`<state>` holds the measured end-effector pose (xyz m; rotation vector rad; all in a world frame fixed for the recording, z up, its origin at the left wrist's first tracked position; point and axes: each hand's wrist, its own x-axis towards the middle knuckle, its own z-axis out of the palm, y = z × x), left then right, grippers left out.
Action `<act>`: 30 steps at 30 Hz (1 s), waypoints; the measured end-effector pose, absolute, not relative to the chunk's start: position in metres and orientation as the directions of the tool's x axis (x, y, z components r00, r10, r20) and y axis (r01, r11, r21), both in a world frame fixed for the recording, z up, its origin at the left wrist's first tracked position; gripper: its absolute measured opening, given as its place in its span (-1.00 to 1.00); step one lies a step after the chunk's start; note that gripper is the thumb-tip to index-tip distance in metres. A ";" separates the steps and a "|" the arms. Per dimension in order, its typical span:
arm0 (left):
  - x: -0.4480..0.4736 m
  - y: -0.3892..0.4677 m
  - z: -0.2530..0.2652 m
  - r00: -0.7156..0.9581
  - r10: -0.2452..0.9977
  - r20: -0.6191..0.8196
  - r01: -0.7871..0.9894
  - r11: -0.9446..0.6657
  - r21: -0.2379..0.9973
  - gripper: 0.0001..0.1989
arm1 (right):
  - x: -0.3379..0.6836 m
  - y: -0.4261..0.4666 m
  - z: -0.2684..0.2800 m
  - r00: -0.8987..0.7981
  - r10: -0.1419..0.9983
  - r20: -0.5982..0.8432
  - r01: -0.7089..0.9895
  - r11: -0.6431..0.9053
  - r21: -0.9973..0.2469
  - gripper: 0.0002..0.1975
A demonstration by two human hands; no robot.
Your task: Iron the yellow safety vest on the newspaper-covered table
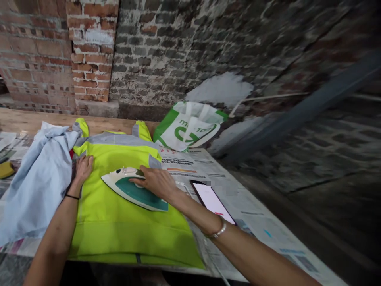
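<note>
A neon yellow sweatshirt (125, 238) with grey shoulder bands lies spread on the newspaper-covered table. On its middle rests a white and teal iron (133, 192), tip pointing left. My right hand (159, 180) is closed around the iron's handle. At the sweatshirt's left edge, below the sleeve, my left hand (84, 169) lies on the fabric with its fingers stretched out. Right beside that hand is a crumpled light blue garment (47, 174). The iron's underside is hidden against the sweatshirt.
Newspaper sheets (253, 214) cover the right of the table, with a phone (212, 200), screen lit, lying on them. A white and green bag (190, 127) stands at the back by the brick wall (166, 51). Something yellow (6, 170) sits at the far left. A cord (216, 266) runs off the front edge.
</note>
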<state>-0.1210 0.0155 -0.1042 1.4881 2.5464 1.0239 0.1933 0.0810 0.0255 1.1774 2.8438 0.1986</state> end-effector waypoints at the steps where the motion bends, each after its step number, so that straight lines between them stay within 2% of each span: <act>1: -0.120 0.016 -0.104 -0.550 0.782 0.294 0.769 0.337 0.543 -0.60 | 0.196 0.079 0.025 -0.699 0.715 0.004 0.708 0.691 0.147 -0.42; 10: -0.115 0.015 -0.105 -0.570 0.774 0.275 0.766 0.380 0.519 -0.51 | 0.148 0.125 0.021 -0.580 0.803 0.135 0.814 0.568 0.122 -0.33; 14: -0.114 0.014 -0.106 -0.555 0.788 0.267 0.775 0.373 0.510 -0.53 | 0.113 0.153 0.017 -0.563 0.813 0.151 0.826 0.561 0.059 -0.39; 18: -0.117 0.013 -0.107 -0.544 0.799 0.256 0.782 0.371 0.502 -0.50 | 0.098 0.167 0.018 -0.583 0.793 0.178 0.810 0.584 0.050 -0.43; 22: -0.118 0.013 -0.107 -0.545 0.797 0.259 0.780 0.368 0.506 -0.45 | 0.111 0.158 0.021 -0.614 0.779 0.127 0.789 0.610 0.073 -0.43; 30: -0.116 0.012 -0.103 -0.547 0.786 0.287 0.765 0.331 0.552 -0.52 | 0.186 0.083 0.023 -0.630 0.776 0.022 0.769 0.619 0.161 -0.40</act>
